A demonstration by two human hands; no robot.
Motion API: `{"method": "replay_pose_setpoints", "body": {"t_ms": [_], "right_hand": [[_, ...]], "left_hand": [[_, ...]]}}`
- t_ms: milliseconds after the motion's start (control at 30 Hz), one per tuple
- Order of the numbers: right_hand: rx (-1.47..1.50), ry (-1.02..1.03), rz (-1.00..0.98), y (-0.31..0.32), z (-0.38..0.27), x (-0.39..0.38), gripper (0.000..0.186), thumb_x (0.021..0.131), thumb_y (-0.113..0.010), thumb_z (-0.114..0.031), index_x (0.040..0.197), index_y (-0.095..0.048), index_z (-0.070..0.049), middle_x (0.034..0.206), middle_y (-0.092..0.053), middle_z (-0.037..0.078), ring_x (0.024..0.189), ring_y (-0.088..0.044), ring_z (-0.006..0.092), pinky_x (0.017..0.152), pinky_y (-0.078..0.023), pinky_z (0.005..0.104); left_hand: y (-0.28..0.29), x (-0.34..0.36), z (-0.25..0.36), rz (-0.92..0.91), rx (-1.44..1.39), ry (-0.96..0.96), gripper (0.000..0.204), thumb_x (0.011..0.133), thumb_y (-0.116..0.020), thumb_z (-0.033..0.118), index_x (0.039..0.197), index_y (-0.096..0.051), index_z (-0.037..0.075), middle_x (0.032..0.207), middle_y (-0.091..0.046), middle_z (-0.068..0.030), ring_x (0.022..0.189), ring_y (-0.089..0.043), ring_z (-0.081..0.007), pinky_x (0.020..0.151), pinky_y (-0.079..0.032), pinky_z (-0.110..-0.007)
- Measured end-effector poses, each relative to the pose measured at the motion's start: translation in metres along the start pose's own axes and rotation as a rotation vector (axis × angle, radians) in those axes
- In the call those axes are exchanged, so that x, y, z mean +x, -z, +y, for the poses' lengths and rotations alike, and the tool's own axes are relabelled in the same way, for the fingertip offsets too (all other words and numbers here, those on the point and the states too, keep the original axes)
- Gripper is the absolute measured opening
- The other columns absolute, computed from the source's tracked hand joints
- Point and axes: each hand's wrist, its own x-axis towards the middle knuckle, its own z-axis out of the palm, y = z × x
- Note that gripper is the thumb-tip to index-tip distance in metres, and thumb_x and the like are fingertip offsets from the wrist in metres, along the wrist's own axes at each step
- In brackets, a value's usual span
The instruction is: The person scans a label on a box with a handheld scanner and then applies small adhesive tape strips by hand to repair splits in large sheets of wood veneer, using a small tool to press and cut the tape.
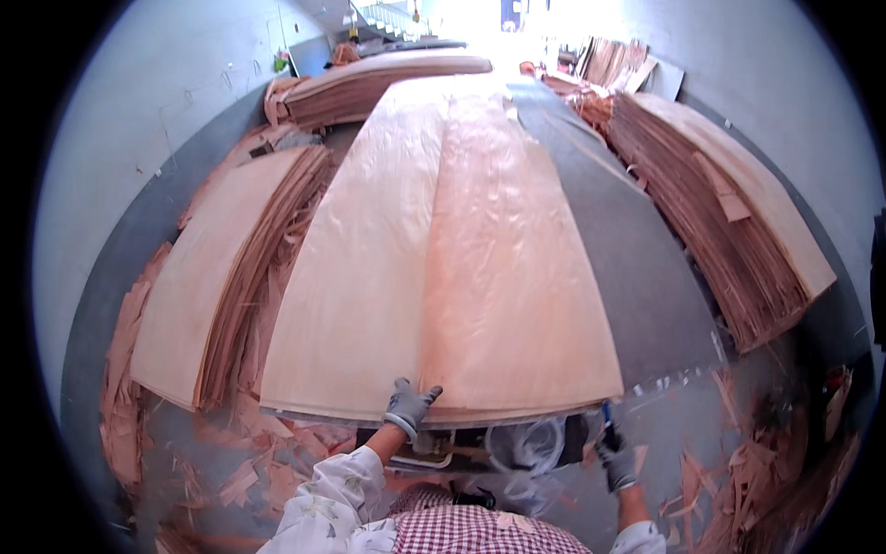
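Note:
Two long wood veneer sheets lie side by side on the table, a pale one [360,277] at left and a pinker one [517,295] at right. Their long edges meet near the middle. My left hand [408,408], in a grey glove, rests at the near end of this seam with thumb and fingers spread on the veneer. In my right hand [618,462], also gloved, is a slim blue tool [608,415], held upright just by the near right corner of the pinker sheet. Its exact kind is too small to make out.
A dark grey tabletop [637,268] shows right of the sheets. Veneer stacks stand on the left [212,268] and right [729,222], with another stack [388,78] at the far left. Below the near edge is a clear plastic-lined bucket [526,448]. Veneer scraps [245,480] litter the floor.

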Motion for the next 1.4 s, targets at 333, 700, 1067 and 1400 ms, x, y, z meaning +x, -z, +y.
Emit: {"method": "replay_pose_setpoints", "body": {"t_ms": [333, 700, 1067, 1400], "right_hand": [[0.319, -0.350, -0.355, 0.038, -0.026, -0.027, 0.029, 0.076, -0.068, -0.012, 0.101, -0.056, -0.004, 0.069, -0.054, -0.001, 0.053, -0.047, 0.0088, 0.046, -0.039, 0.0244], [0.381, -0.340, -0.443, 0.046, -0.016, -0.020, 0.022, 0.078, -0.065, -0.013, 0.096, -0.056, -0.005, 0.066, -0.054, 0.001, 0.051, -0.049, 0.0101, 0.046, -0.041, 0.0256], [0.289, -0.195, -0.382, 0.043, -0.013, -0.020, 0.026, 0.077, -0.068, -0.018, 0.097, -0.058, -0.004, 0.066, -0.055, 0.002, 0.056, -0.049, 0.0116, 0.048, -0.042, 0.0298], [0.417, -0.296, -0.416, 0.062, -0.020, -0.002, 0.031, 0.077, -0.068, -0.018, 0.102, -0.057, -0.003, 0.073, -0.057, 0.003, 0.063, -0.052, 0.0130, 0.055, -0.045, 0.0294]], "left_hand": [[-0.042, 0.016, 0.027, -0.147, -0.748, 0.327, 0.037, 0.074, -0.071, 0.014, 0.104, -0.055, -0.001, 0.093, -0.062, -0.0102, 0.075, -0.061, -0.0205, 0.058, -0.054, -0.033], [-0.010, 0.002, 0.223, -0.353, -1.007, -0.427, 0.026, 0.077, -0.061, 0.005, 0.102, -0.058, -0.003, 0.108, -0.058, -0.0095, 0.090, -0.056, -0.0142, 0.073, -0.048, -0.025], [-0.059, -0.032, 0.386, -0.261, -0.876, -0.922, 0.023, 0.079, -0.059, 0.006, 0.098, -0.053, -0.004, 0.131, -0.047, -0.0048, 0.071, -0.047, -0.0049, 0.063, -0.043, -0.022], [-0.223, -0.065, 0.517, -0.607, -0.637, -0.913, 0.015, 0.075, -0.057, 0.006, 0.081, -0.045, -0.001, 0.126, -0.052, -0.0095, 0.060, -0.049, -0.0092, 0.052, -0.042, -0.025]]}}
